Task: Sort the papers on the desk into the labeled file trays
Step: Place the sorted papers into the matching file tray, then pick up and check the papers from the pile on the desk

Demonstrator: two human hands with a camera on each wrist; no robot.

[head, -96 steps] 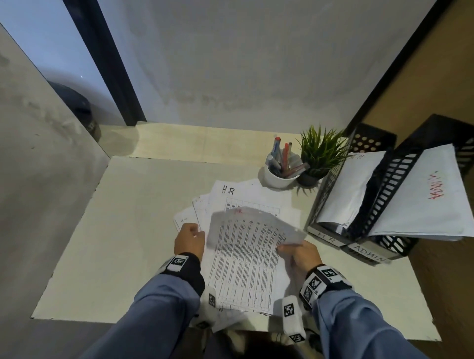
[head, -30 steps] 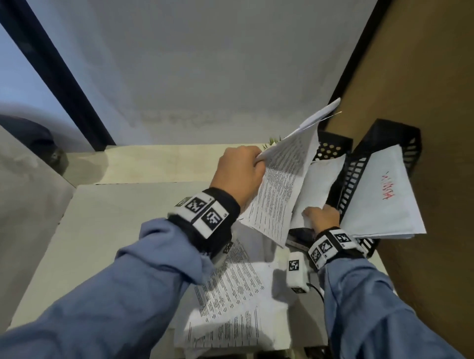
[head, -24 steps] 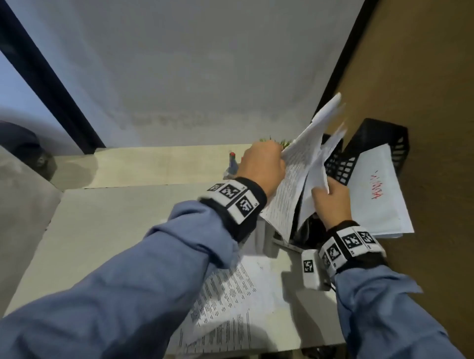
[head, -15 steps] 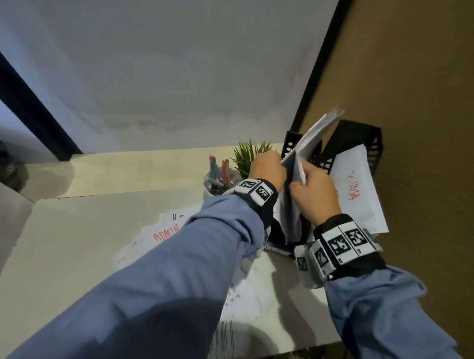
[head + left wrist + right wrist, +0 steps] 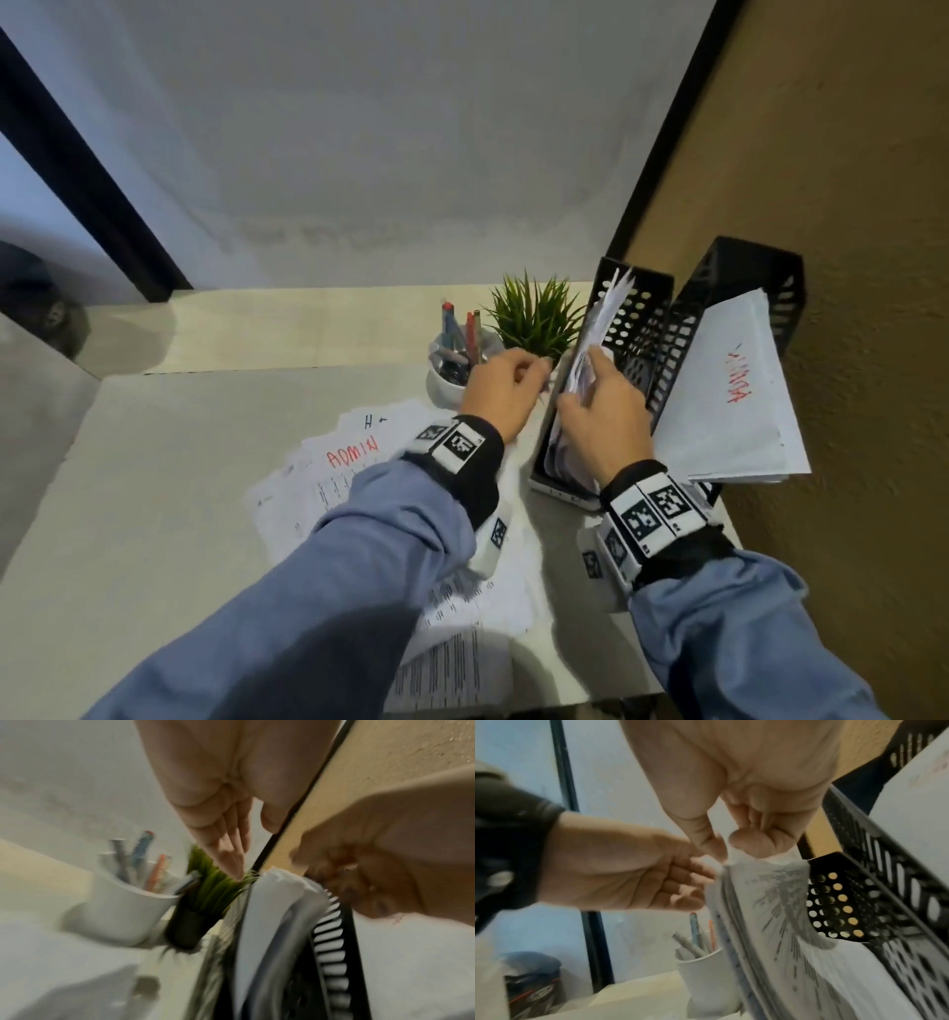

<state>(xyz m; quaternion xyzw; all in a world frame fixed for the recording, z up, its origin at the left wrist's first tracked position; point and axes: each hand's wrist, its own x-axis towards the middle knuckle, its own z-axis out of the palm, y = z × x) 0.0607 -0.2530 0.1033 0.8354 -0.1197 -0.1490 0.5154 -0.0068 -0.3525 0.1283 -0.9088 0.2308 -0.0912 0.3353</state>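
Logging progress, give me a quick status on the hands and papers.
Left hand open, empty. Right hand pinching papers in the left tray. More papers on desk; nothing blocking.

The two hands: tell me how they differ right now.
The left hand holds nothing, fingers relaxed, beside the plant; the right hand pinches the papers standing in the near file tray. The left hand is over the desk, the right over the tray. Both wear marker wristbands.
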